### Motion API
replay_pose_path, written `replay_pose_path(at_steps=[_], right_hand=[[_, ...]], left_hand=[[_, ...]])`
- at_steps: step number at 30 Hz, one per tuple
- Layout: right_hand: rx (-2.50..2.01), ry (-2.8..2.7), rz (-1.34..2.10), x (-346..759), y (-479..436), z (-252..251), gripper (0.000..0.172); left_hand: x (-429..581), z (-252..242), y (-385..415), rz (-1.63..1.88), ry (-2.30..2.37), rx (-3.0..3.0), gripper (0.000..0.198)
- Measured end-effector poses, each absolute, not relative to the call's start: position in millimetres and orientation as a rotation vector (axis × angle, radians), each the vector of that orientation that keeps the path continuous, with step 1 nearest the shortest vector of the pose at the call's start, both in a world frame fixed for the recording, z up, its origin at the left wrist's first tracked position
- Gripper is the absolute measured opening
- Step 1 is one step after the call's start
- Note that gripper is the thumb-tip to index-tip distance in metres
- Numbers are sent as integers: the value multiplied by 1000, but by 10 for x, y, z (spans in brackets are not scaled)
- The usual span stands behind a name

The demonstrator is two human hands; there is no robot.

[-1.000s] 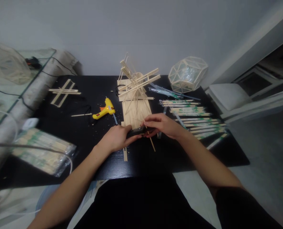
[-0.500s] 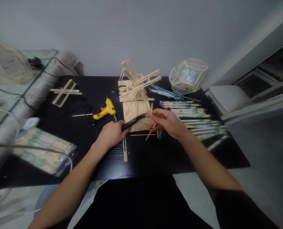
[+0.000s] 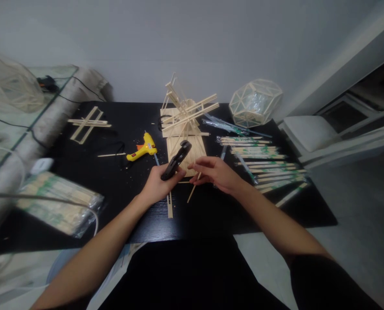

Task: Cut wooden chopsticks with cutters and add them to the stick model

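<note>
My left hand [image 3: 162, 183] is closed around a black plier-like cutter [image 3: 177, 160], its hooked head tilted up and away over the slatted wooden base. To its right, my right hand [image 3: 218, 173] pinches a thin wooden stick [image 3: 192, 193] that slants down toward the table's front. Cutter and stick are apart. Behind both hands stands a windmill-like model [image 3: 188, 114] of pale sticks, with crossed blades and a flat stick base [image 3: 192, 150]. A joined strip of sticks [image 3: 170, 206] lies just below my left hand.
A yellow glue gun [image 3: 142, 147] lies left of the base, and a crossed stick frame [image 3: 88, 125] sits farther left. Bagged sticks [image 3: 60, 202] lie at the near left, with several packs [image 3: 263, 159] on the right. A faceted stick-framed object [image 3: 256, 103] stands back right.
The cutter has swung from pointing at the stick to pointing upward, away from it. My right hand has moved slightly left and down with the stick, which now shows less above the fingers.
</note>
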State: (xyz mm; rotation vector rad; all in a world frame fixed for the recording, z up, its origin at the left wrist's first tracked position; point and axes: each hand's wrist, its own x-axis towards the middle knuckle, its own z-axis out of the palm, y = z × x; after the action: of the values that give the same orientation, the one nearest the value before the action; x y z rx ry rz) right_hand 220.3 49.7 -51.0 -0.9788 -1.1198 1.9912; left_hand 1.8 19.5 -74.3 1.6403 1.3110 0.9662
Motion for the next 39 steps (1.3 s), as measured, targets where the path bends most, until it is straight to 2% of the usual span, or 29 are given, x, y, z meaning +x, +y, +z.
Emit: replay_pose_path(at_steps=[8, 14, 23, 27, 32, 34, 39], right_hand=[[-980, -1102, 2084, 2087, 418, -608, 35], [-1049, -1068, 1998, 2055, 400, -677, 32], [-1057, -1203, 1891, 2081, 425, -682, 41], [-1130, -1372, 1494, 2295, 625, -611, 39], [-1445, -1732, 827, 2651, 880, -561, 19], [-1584, -1897, 612, 2727, 912, -545, 19], [-1757, -2188, 491, 2742, 892, -580, 25]], left_hand=[[70, -681, 165, 906, 1168, 1588, 29], [109, -699, 153, 867, 1127, 1613, 26], [134, -683, 158, 912, 1206, 1536, 27], [76, -660, 213, 1055, 1334, 1388, 27], [3, -691, 263, 1119, 1372, 1244, 20], [-3, -707, 261, 1107, 1375, 1275, 20], [24, -695, 240, 1055, 1395, 1378, 24]])
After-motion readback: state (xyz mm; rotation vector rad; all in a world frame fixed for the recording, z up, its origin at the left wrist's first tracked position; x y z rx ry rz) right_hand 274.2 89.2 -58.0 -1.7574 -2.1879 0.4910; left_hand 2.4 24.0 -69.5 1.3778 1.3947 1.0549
